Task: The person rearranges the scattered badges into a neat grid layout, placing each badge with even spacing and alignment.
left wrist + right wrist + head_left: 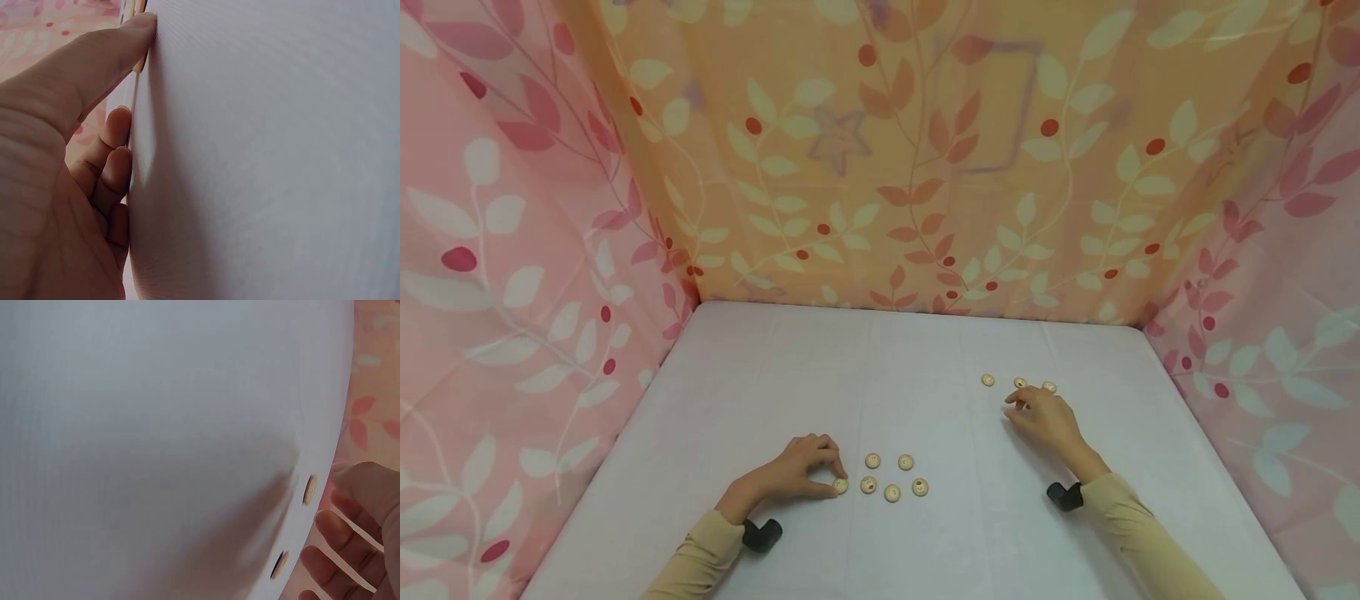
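Note:
My left hand (pixel 793 468) is low over the white table, its thumb and index finger on either side of a small round wooden disc (pixel 840 485), pinching its edges. Only a sliver of that disc (pixel 139 65) shows by the thumb in the left wrist view. Just to its right lie several similar pale discs (pixel 892 493) with dark markings. Farther back on the right, my right hand (pixel 1047 423) hovers with loosely bent fingers and nothing visible between them. Beyond its fingertips are three more discs (pixel 988 380), one partly covered by the hand.
A white cloth covers the table (pixel 917 383). Floral curtains (pixel 880 167) hang along its back and both sides. Each wrist wears a black camera (pixel 763 535) close above the tabletop.

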Tool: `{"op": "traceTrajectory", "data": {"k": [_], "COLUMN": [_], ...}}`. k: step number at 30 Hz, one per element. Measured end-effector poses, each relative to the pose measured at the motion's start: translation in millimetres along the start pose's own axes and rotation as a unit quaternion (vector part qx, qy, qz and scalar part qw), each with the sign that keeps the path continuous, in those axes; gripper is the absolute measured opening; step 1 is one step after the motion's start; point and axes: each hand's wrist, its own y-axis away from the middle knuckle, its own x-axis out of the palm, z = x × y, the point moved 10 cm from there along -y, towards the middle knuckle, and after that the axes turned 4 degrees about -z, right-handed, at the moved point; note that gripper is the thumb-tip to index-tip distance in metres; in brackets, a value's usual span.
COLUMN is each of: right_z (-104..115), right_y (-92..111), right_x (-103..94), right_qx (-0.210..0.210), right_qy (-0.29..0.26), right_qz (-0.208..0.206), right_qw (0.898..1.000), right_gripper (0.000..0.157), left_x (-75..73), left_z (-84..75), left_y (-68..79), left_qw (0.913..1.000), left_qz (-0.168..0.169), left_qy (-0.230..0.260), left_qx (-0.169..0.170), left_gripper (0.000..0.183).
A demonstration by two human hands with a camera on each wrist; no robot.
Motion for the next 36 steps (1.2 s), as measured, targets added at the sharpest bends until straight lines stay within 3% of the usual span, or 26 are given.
{"op": "traceTrajectory", "data": {"k": [10,19,36], "right_z": [34,68,122], "right_y": [7,14,27], "right_x": [15.3,22.6,38.7], "right_qx": [-0.034,-0.093,-0.166], "right_qy": [-0.014,-0.033,-0.068], "right_qz": [0.006,0.005,0.082], "right_qw": [0.999,0.995,0.980], "right_gripper": [0.014,0.014,0.017], "left_x": [-0.5,1.2,1.4], "left_z": [0.3,3.0,1.8], "left_y": [0.5,0.5,0.1], "left_qw": [1.0000,1.0000,1.0000], "left_qz": [0.002,0.002,0.000], "left_qy": [-0.001,0.002,0.005], "left_qx": [0.000,-0.003,-0.002], "left_gripper": [0.017,0.018,0.018]}}
